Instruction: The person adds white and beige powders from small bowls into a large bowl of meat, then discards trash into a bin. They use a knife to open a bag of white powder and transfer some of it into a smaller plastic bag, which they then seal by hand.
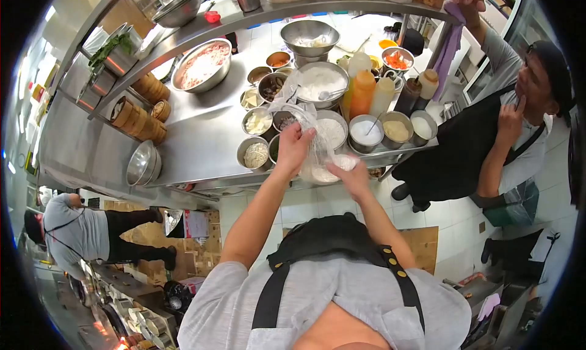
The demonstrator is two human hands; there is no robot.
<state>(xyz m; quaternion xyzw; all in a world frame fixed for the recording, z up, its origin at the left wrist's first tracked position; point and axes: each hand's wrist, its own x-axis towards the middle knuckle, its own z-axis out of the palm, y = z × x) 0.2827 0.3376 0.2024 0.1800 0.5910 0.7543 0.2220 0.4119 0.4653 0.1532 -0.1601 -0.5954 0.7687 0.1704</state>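
Observation:
A clear plastic bag (316, 150) with white contents at its bottom hangs in front of the counter edge. My left hand (294, 147) is closed on the bag's upper part. Lower down, my right hand (351, 175) grips the bag beside the white contents, which I cannot identify. Just behind the bag stands a metal container of white powder (331, 130). Beyond it is a wide metal bowl of white powder (323, 78) with a spoon in it. A container of pale chopped pieces (255, 156) stands left of my left hand.
The steel counter (195, 148) also carries a bowl of pinkish minced filling (204, 64), sauce bottles (363, 92) and bamboo steamers (137, 121). A metal shelf (274, 9) runs above. A co-worker (482, 130) stands close on the right; another person (91, 234) is at left.

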